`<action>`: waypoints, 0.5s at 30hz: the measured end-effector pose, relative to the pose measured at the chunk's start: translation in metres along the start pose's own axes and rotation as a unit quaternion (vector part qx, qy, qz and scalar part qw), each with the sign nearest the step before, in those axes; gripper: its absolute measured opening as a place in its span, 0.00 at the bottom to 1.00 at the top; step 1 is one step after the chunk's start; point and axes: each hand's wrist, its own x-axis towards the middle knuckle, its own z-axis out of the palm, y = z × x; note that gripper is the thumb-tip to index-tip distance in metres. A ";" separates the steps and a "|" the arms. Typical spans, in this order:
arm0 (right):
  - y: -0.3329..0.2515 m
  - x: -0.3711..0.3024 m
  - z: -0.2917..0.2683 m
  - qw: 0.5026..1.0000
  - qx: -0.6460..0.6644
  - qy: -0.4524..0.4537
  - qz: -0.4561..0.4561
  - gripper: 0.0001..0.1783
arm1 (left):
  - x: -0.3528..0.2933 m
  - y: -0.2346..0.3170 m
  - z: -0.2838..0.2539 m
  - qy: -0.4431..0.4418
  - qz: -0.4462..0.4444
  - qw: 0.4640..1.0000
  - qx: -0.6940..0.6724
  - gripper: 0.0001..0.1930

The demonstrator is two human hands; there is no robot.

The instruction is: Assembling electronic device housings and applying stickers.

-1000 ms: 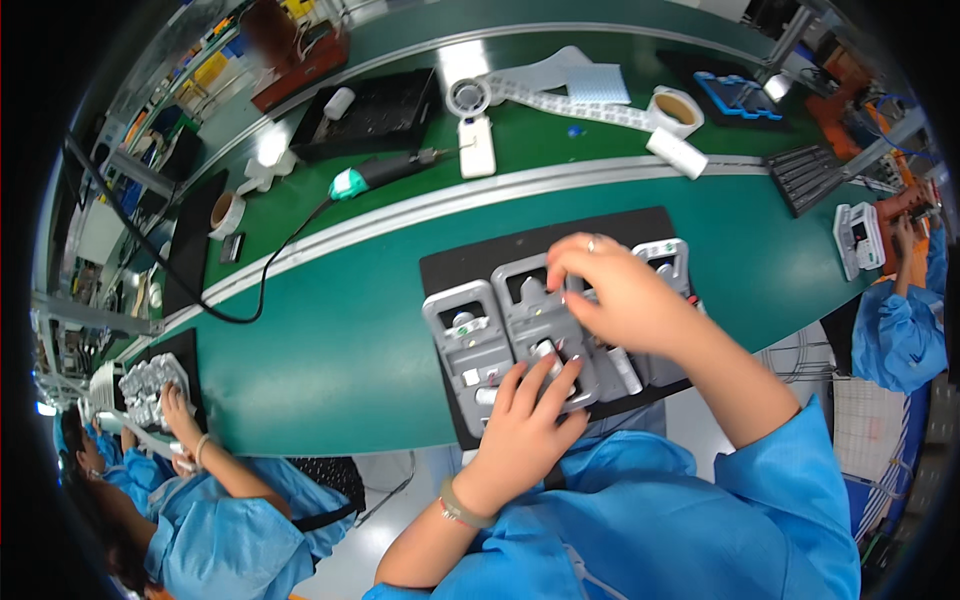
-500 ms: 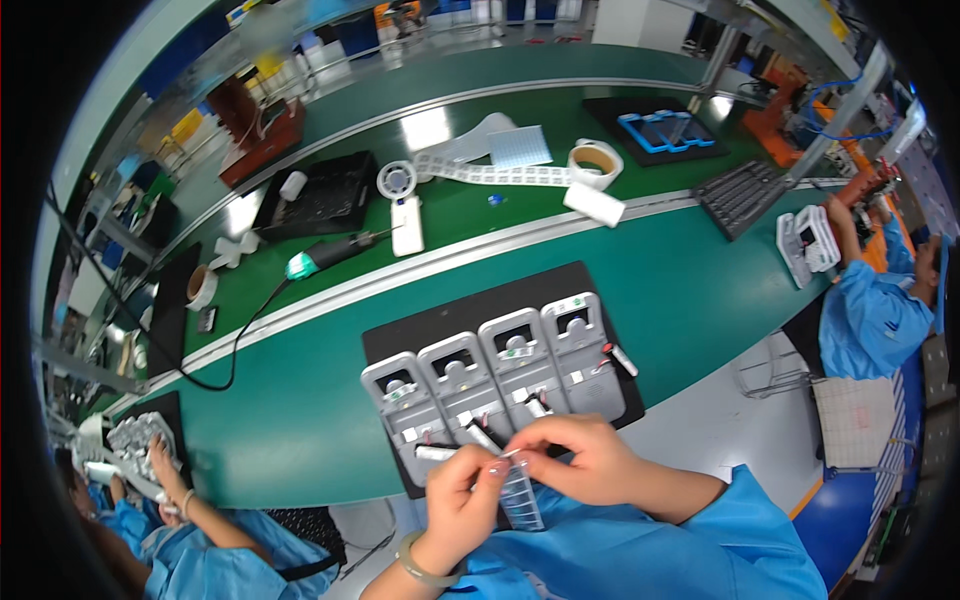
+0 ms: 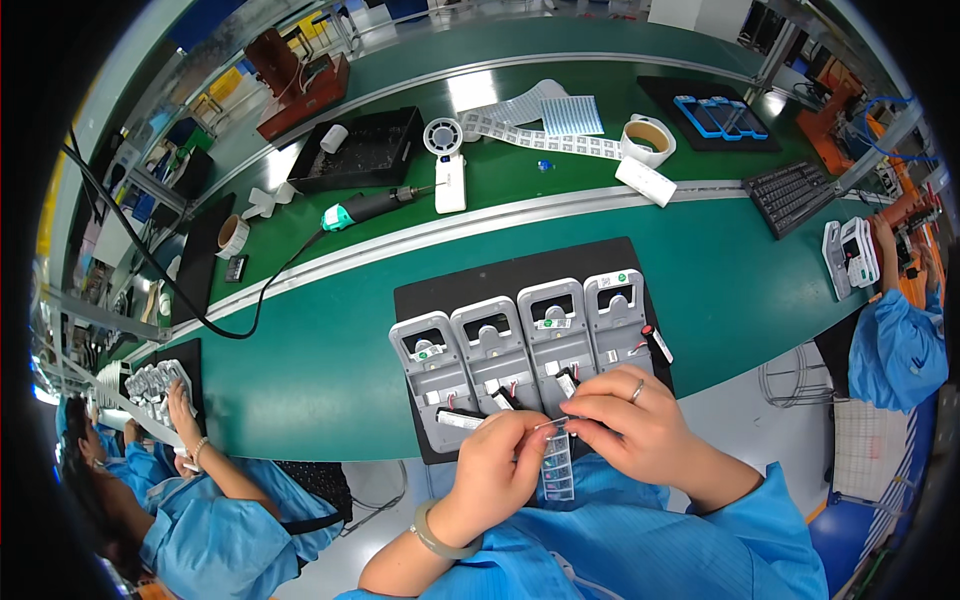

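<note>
Here both hands, left hand (image 3: 497, 468) and right hand (image 3: 634, 424), pinch a clear label strip (image 3: 556, 468).

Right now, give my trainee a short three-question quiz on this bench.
1. How many grey housings lie side by side on the black mat?
2. True or false: the green-handled screwdriver is in the right hand.
3. What do both hands hold? A) a tape roll B) a clear strip of small parts C) a keyboard

Key
1. Four.
2. False. It lies on the bench beyond the conveyor rail, away from both hands.
3. B. The left hand and the right hand pinch the strip's top end between them, just on the near side of the housings.
</note>
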 end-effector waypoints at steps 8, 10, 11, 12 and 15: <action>0.005 0.012 -0.019 0.995 -0.024 -0.094 0.004 0.07 | 0.004 -0.005 0.007 -0.008 0.083 0.991 0.102 0.03; 0.020 0.028 -0.020 0.999 0.001 -0.006 0.048 0.05 | 0.004 -0.010 0.009 -0.035 0.045 0.989 0.140 0.04; 0.035 0.035 -0.018 0.998 -0.031 -0.013 0.059 0.10 | 0.009 -0.014 0.012 -0.061 0.092 0.985 0.134 0.04; 0.050 0.044 -0.015 0.994 -0.091 -0.050 0.042 0.18 | 0.013 -0.021 0.018 -0.092 0.142 0.978 0.123 0.05; 0.081 0.059 0.007 0.969 -0.183 -0.167 0.026 0.36 | 0.009 -0.018 0.032 -0.160 0.169 0.951 0.206 0.05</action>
